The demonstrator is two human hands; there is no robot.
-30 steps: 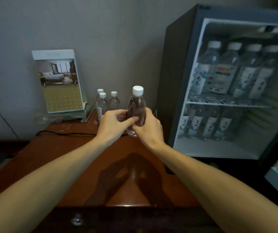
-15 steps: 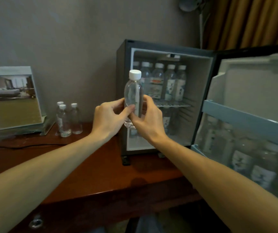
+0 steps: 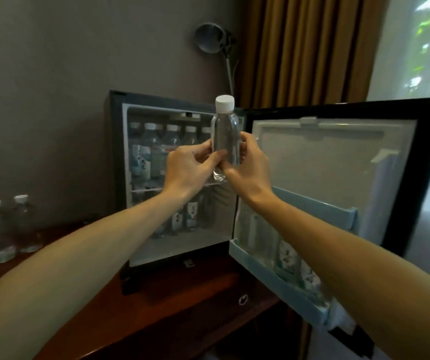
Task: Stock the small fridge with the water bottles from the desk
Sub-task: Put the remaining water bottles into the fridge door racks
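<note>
A clear water bottle point(image 3: 225, 136) with a white cap is upright in the air before the open small fridge point(image 3: 116, 157). My left hand point(image 3: 190, 167) grips its lower left side and my right hand point(image 3: 247, 165) grips its right side. Inside the fridge, labelled bottles fill the upper shelf point(image 3: 156, 149) and more stand on the floor below point(image 3: 187, 216). The open door point(image 3: 333, 162) swings out to the right, with bottles in its lower rack point(image 3: 286, 258). Three small bottles point(image 3: 3, 227) stand on the desk point(image 3: 156, 307) at far left.
A grey wall is behind the fridge. Brown curtains point(image 3: 304, 48) hang at the back right beside a bright window point(image 3: 416, 48). A round wall lamp point(image 3: 210, 37) sits above the fridge. The desk's front edge has a drawer ring pull point(image 3: 243, 299).
Both hands have carried the bottle up and to the right, from in front of the fridge's left side to its door hinge. My view has swung right, so the desk bottles lie at far left.
</note>
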